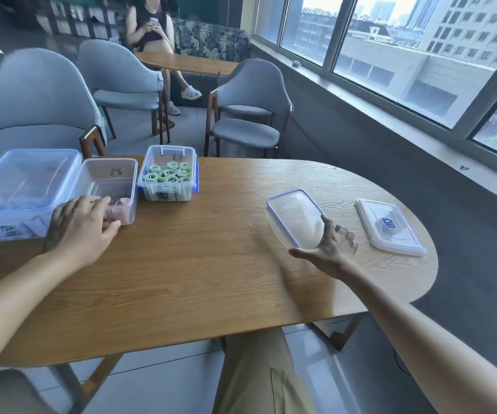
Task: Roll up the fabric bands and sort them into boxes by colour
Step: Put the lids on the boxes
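Blue-rimmed lid [293,216] — in right grip [329,246]

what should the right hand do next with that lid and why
Probably carry the blue-rimmed lid, which the right hand is lifting, over to the box of green rolls: that box looks full and stands open with blue latches matching the lid.

A lounge or break area high in a city building is suggested. Padded grey armchairs [248,115] are set around wooden benches [211,264], a leaf-patterned sofa [211,40] is placed against the far wall, and neighbouring tower blocks are seen through long windows [405,55].
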`<act>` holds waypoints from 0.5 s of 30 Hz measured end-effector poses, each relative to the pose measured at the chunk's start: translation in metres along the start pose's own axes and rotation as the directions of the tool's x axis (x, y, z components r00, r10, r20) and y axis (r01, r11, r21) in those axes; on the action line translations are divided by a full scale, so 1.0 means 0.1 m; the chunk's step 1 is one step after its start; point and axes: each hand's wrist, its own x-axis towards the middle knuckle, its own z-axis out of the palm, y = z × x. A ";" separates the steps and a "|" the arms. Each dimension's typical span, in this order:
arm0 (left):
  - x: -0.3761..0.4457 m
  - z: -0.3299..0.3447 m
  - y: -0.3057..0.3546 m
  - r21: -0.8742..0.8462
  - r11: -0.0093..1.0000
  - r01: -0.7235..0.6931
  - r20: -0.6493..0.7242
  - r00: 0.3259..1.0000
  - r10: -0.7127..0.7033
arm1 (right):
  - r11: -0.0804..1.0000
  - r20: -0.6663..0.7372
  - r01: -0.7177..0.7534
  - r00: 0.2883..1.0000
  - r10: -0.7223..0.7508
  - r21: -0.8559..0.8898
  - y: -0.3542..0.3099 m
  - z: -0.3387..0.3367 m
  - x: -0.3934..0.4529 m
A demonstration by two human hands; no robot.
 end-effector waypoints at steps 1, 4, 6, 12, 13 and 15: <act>0.00 0.00 -0.02 0.008 1.000 0.003 0.011 1.000 -0.003 | 1.000 0.006 0.002 1.000 -0.002 0.007 -0.02 0.01 -0.02; 0.00 -0.02 -0.04 0.008 1.000 -0.003 0.035 0.999 0.002 | 1.000 0.017 0.007 1.000 -0.007 0.021 -0.06 0.02 -0.06; 0.00 -0.04 -0.04 -0.014 1.000 0.001 0.043 0.999 0.000 | 0.999 0.019 0.006 1.000 -0.007 0.033 -0.09 0.02 -0.09; -0.07 -0.07 -0.01 -0.092 0.996 -0.006 0.054 0.998 0.011 | 0.998 0.025 0.005 1.000 -0.007 0.069 -0.10 0.03 -0.18; -0.10 -0.07 -0.01 -0.106 0.994 -0.009 0.050 0.999 0.015 | 0.997 0.029 0.005 1.000 -0.008 0.079 -0.12 0.03 -0.20; -0.19 -0.06 0.00 -0.132 0.991 -0.020 0.042 0.999 0.026 | 0.995 0.034 0.011 0.999 -0.014 0.100 -0.14 0.05 -0.24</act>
